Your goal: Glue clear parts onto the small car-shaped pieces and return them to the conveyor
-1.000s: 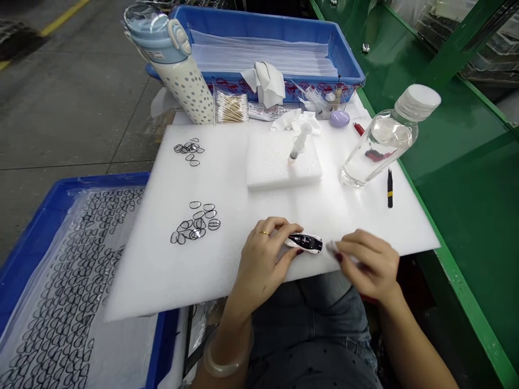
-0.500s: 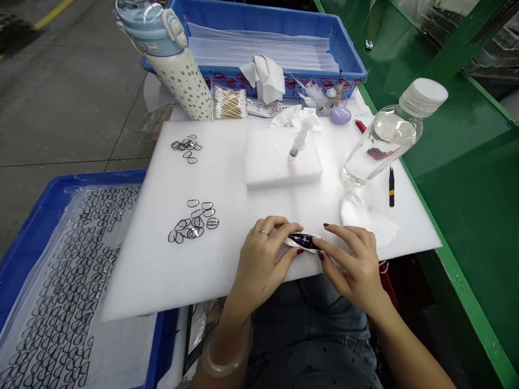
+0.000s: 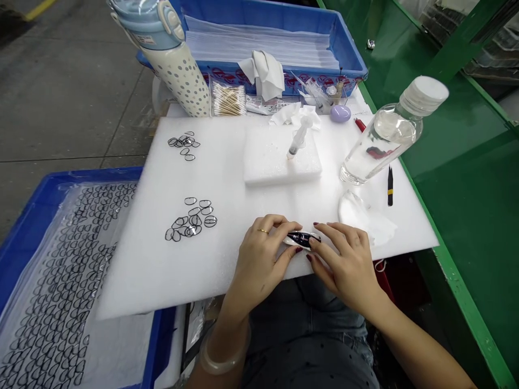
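Note:
A small glossy black piece with a white rim [image 3: 300, 239], elongated and pointed at its left end, lies low over the white foam board [image 3: 227, 270]. My left hand [image 3: 265, 256] pinches its left end, thumb below and fingers above. At the other end, my right hand [image 3: 344, 259] has its index fingertip on the black face, with the thumb close to the lower edge and another finger above. Fingers cover part of the right end. A crumpled white cloth [image 3: 365, 219] is just beyond my right hand.
Thin black-edged oval rings [image 3: 192, 221] lie left on the board, with more [image 3: 184, 141] behind. A syringe [image 3: 298, 140] stands in a foam block [image 3: 279, 173]. Right are a clear bottle [image 3: 377, 143] and tweezers [image 3: 390, 186]. A tumbler [image 3: 178, 70], cotton swabs [image 3: 228, 100] and blue bin [image 3: 352, 54] stand behind.
My right hand has shifted slightly left along the piece, its index fingertip further in on the black face. My left hand keeps its pinch. The whole view has moved slightly.

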`<state>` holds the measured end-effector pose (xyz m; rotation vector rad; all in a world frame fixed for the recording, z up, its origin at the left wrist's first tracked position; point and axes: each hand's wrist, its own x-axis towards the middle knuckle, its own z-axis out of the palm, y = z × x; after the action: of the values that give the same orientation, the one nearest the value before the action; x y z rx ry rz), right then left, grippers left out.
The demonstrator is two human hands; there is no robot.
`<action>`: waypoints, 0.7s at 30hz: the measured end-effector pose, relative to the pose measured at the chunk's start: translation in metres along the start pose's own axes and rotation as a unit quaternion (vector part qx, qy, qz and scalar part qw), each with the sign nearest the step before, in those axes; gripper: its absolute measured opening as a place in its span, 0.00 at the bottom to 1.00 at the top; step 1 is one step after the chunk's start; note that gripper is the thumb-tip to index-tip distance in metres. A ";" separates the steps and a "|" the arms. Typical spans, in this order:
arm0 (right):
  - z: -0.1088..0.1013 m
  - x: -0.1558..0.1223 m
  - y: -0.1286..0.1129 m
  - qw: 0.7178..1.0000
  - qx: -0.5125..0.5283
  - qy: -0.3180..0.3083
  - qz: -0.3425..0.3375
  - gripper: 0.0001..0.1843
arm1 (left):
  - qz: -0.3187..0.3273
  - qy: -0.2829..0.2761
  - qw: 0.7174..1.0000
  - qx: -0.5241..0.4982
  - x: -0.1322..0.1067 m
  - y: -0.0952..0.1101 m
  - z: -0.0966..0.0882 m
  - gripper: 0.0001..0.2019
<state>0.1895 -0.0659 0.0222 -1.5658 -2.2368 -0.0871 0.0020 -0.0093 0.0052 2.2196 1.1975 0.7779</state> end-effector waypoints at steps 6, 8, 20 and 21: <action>-0.024 0.011 0.011 0.997 0.068 -0.028 0.018 0.11 | -0.005 -0.003 1.000 -0.013 0.000 -0.001 0.000 0.14; -0.022 0.016 0.011 0.996 0.084 -0.022 0.027 0.15 | -0.007 0.000 1.000 -0.017 0.000 0.000 0.000 0.14; 0.008 0.011 0.002 0.988 0.143 -0.032 0.039 0.27 | -0.016 0.015 0.999 -0.032 0.000 0.003 -0.001 0.16; 0.008 0.010 0.002 0.988 0.143 -0.032 0.041 0.27 | -0.016 0.016 0.999 -0.033 0.000 0.003 -0.001 0.16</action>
<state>0.1856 -0.0539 0.0185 -1.5183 -2.1173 0.2976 0.0030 -0.0106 0.0074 2.1379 1.2024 0.8323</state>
